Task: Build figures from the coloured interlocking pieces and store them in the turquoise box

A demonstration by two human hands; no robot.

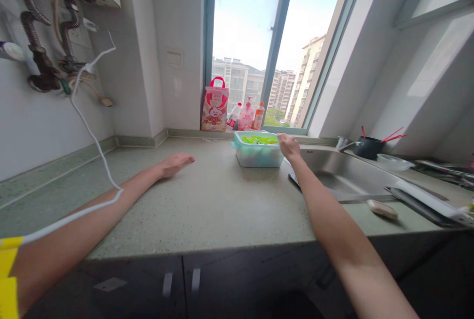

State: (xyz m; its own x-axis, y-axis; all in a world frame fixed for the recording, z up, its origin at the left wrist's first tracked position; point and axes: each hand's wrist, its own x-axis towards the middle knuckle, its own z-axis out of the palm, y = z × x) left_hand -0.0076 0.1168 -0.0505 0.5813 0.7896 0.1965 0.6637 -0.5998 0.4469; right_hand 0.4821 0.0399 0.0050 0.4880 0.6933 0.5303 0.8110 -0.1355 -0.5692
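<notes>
A mint-green translucent plastic container (259, 155) stands near the back of the counter, left of the sink. Something bright green with a hint of orange shows at its top, too small to name. My right hand (289, 146) grips the container's right end at the rim, with the fingers partly hidden. My left hand (177, 164) lies low over the counter to the left, apart from the container, its fingers stretched to the right and holding nothing I can see.
The speckled counter (222, 210) meets a steel sink (344, 173) on the right. Beside it are a soap-like block (382, 209), a dark pot (368, 147) and a clear bowl (395, 162). Bottles (246, 115) and a pink bag (215, 109) line the window. A white cable (99, 143) crosses my left arm.
</notes>
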